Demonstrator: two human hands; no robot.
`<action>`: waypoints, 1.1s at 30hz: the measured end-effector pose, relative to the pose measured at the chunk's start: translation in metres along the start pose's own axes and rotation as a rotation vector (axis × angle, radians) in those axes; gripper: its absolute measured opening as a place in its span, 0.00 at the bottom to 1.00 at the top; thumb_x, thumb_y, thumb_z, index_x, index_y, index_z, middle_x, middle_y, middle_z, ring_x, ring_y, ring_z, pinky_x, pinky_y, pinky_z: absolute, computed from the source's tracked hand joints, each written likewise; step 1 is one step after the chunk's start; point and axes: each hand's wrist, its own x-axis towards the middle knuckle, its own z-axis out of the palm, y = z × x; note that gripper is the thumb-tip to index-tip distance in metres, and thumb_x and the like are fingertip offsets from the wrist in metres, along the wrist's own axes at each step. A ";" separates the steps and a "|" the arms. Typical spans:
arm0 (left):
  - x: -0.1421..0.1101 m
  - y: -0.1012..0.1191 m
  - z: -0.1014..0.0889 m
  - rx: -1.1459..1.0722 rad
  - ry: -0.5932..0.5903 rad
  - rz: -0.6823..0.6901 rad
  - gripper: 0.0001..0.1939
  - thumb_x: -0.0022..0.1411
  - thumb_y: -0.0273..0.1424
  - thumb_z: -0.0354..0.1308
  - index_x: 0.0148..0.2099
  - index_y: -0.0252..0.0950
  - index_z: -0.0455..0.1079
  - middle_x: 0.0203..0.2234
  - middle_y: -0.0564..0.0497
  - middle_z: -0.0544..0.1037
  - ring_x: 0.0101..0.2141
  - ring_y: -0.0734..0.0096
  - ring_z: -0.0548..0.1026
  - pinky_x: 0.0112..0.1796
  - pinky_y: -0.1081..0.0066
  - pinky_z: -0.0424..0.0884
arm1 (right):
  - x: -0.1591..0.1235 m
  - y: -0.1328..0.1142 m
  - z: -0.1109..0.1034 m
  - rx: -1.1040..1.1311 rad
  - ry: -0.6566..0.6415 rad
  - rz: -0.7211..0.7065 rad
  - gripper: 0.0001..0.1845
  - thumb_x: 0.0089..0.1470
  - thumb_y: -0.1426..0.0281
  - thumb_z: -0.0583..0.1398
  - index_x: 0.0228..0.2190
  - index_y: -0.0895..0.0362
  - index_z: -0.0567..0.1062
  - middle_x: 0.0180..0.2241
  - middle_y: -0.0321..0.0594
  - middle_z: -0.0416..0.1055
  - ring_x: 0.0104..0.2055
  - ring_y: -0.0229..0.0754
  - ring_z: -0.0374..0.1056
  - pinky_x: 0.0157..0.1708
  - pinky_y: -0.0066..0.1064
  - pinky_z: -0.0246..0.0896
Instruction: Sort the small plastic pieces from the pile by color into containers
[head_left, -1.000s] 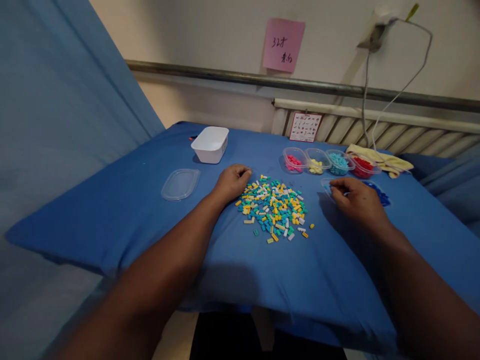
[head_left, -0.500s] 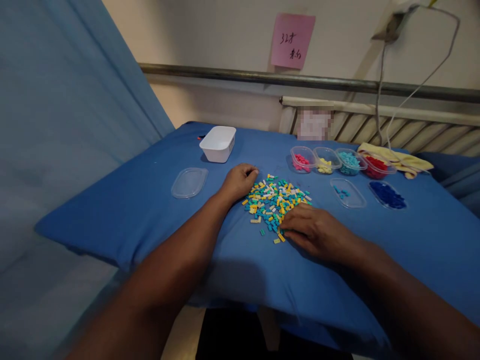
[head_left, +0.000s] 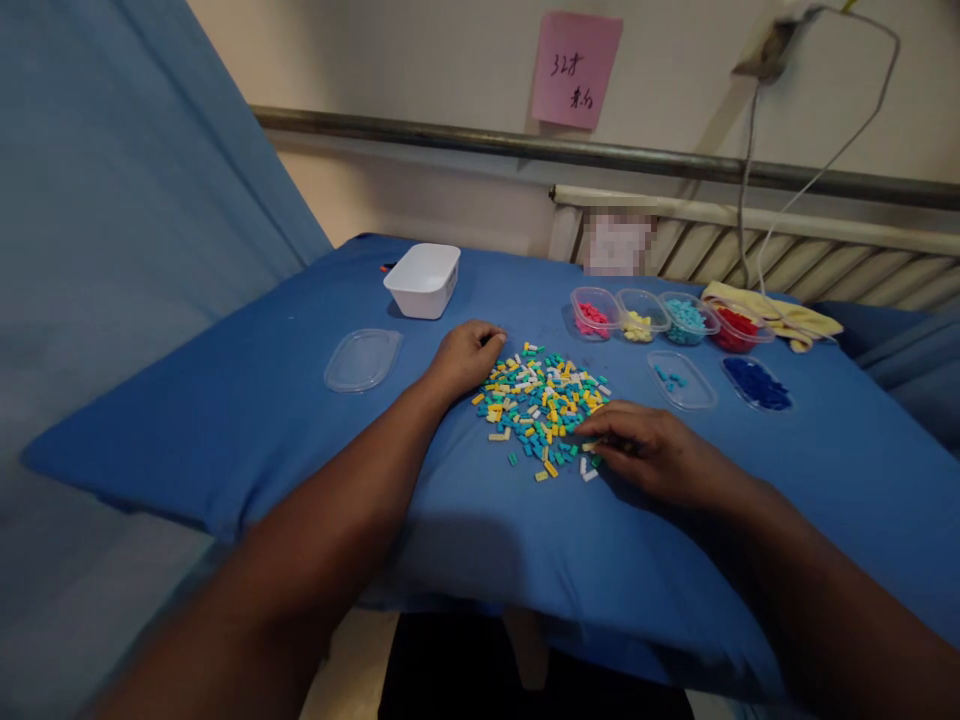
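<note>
A loose pile of small toy building bricks (head_left: 536, 405) in yellow, white, teal and green lies on the blue cloth. At the pile's upper left edge rests my left hand (head_left: 466, 358), fingers curled in with the thumb close to them; what they hold, if anything, is hidden. My right hand (head_left: 651, 448) is low over the pile's right side, thumb and fingers apart. A few bricks lie under and beside its fingertips, including white bricks (head_left: 586, 470) just below them.
A white tub (head_left: 424, 285) stands behind, with a clear lid (head_left: 364, 360) left of my arm. To the right are clear containers of pink (head_left: 592, 320), pale yellow (head_left: 637, 327), light blue (head_left: 685, 322) and red pieces (head_left: 735, 330). Nearer are a lid with teal bricks (head_left: 670, 378) and dark blue pieces (head_left: 757, 384).
My right hand has shifted slightly right and its fingers have parted, with white bricks now showing below the fingertips. My left hand keeps its place by the pile. The view has shifted a little.
</note>
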 end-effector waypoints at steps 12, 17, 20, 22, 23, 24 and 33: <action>-0.001 0.002 -0.001 0.004 -0.004 -0.014 0.16 0.70 0.37 0.57 0.48 0.37 0.84 0.46 0.45 0.86 0.47 0.56 0.82 0.51 0.60 0.75 | 0.002 0.003 -0.001 -0.071 0.027 -0.014 0.13 0.70 0.72 0.60 0.49 0.50 0.83 0.43 0.43 0.84 0.46 0.47 0.79 0.48 0.42 0.75; -0.001 0.002 -0.001 0.023 -0.003 -0.011 0.17 0.70 0.38 0.56 0.46 0.36 0.84 0.43 0.45 0.86 0.45 0.56 0.81 0.49 0.60 0.75 | 0.004 0.001 0.001 -0.129 -0.041 -0.060 0.14 0.70 0.74 0.60 0.50 0.50 0.83 0.45 0.43 0.84 0.48 0.48 0.79 0.49 0.42 0.75; -0.001 0.001 -0.001 0.011 -0.004 -0.018 0.17 0.70 0.39 0.56 0.46 0.37 0.84 0.43 0.46 0.86 0.44 0.57 0.81 0.47 0.60 0.75 | 0.002 -0.002 -0.003 -0.151 -0.036 -0.041 0.12 0.69 0.73 0.61 0.49 0.52 0.83 0.42 0.43 0.83 0.45 0.48 0.79 0.45 0.41 0.74; -0.001 0.001 0.000 0.000 -0.001 -0.006 0.17 0.70 0.39 0.56 0.45 0.37 0.84 0.43 0.46 0.86 0.44 0.57 0.81 0.48 0.60 0.75 | 0.002 -0.004 -0.005 -0.152 -0.020 -0.059 0.11 0.70 0.72 0.61 0.49 0.52 0.82 0.42 0.43 0.82 0.45 0.48 0.78 0.45 0.41 0.74; -0.001 0.000 0.000 -0.005 0.000 0.003 0.17 0.70 0.39 0.56 0.45 0.36 0.84 0.43 0.46 0.86 0.44 0.57 0.81 0.49 0.60 0.74 | 0.003 -0.006 -0.004 -0.148 -0.019 -0.079 0.11 0.70 0.72 0.61 0.49 0.52 0.82 0.42 0.44 0.82 0.45 0.48 0.78 0.47 0.41 0.73; 0.000 -0.001 0.000 -0.007 0.001 0.010 0.17 0.70 0.39 0.56 0.45 0.36 0.84 0.43 0.46 0.86 0.45 0.56 0.81 0.50 0.60 0.74 | 0.004 -0.008 -0.004 -0.144 -0.031 -0.102 0.10 0.71 0.71 0.61 0.49 0.52 0.82 0.43 0.44 0.82 0.47 0.48 0.78 0.49 0.42 0.73; 0.000 -0.002 0.002 -0.003 -0.007 0.014 0.16 0.71 0.38 0.57 0.46 0.36 0.84 0.44 0.46 0.86 0.46 0.58 0.81 0.50 0.62 0.74 | 0.000 -0.014 -0.008 -0.258 -0.153 -0.087 0.09 0.73 0.68 0.61 0.40 0.55 0.81 0.37 0.43 0.79 0.42 0.47 0.74 0.44 0.39 0.67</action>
